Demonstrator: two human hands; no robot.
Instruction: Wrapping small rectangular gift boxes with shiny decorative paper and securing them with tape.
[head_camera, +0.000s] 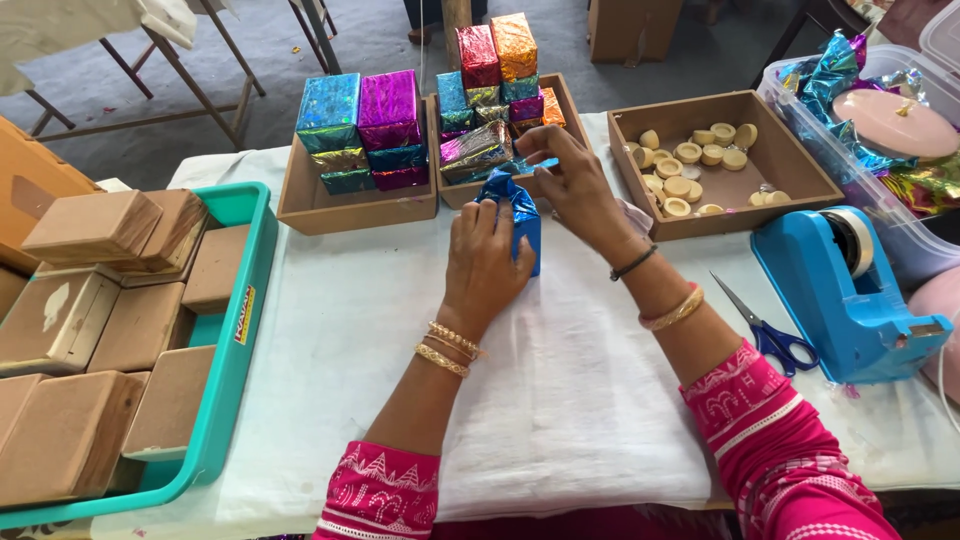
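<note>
A small box wrapped in shiny blue foil (524, 222) stands upright on the white cloth (560, 390) at the table's middle. My left hand (484, 262) grips its side from the near left. My right hand (572, 188) pinches the loose foil at the box's top, fingers closed on the fold. Both wrists wear bangles, and pink sleeves show at the bottom edge.
Two brown trays (300, 205) at the back hold foil-wrapped boxes (360, 125). A third tray (790, 165) on the right holds several small round pieces. A blue tape dispenser (850, 290), blue-handled scissors (765, 330), a clear bin of foil (880, 110) and a teal crate of brown blocks (235, 330) surround the cloth.
</note>
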